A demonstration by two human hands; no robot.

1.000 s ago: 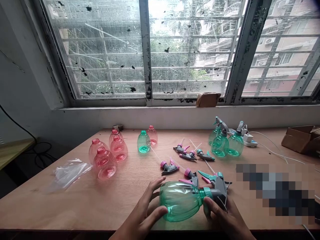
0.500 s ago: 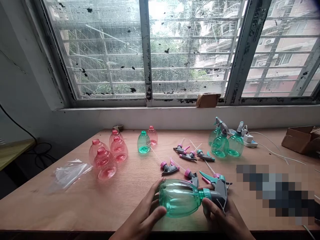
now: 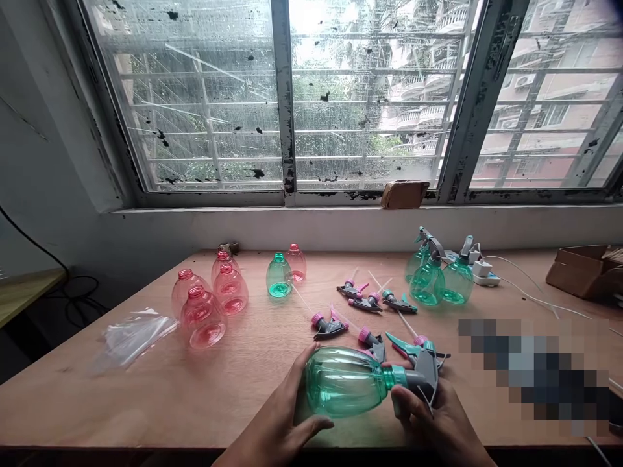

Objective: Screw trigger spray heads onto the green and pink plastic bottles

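Note:
A green transparent spray bottle (image 3: 344,383) lies on its side in the air above the table's front edge, its grey and teal spray head (image 3: 424,377) pointing right. My left hand (image 3: 287,412) cups the bottle's base end, fingers partly hidden behind it and thumb stretched out below. My right hand (image 3: 433,415) grips the collar and spray head, thumb at the neck. Just behind lie loose trigger sprayers: one grey and pink (image 3: 374,344), another grey and pink (image 3: 329,326), and one with a teal trigger (image 3: 406,347).
Several pink bottles (image 3: 203,318) without spray heads stand left, near clear plastic bags (image 3: 139,337). A green bottle (image 3: 279,277) stands mid-table. Back right are green bottles with spray heads (image 3: 428,282), a power strip (image 3: 485,279) with cables, and a cardboard box (image 3: 584,272). A blurred patch covers the right.
The held bottle has shifted slightly left and up. My left thumb has slid right beneath it. The view has tilted very slightly; the things on the table stay put.

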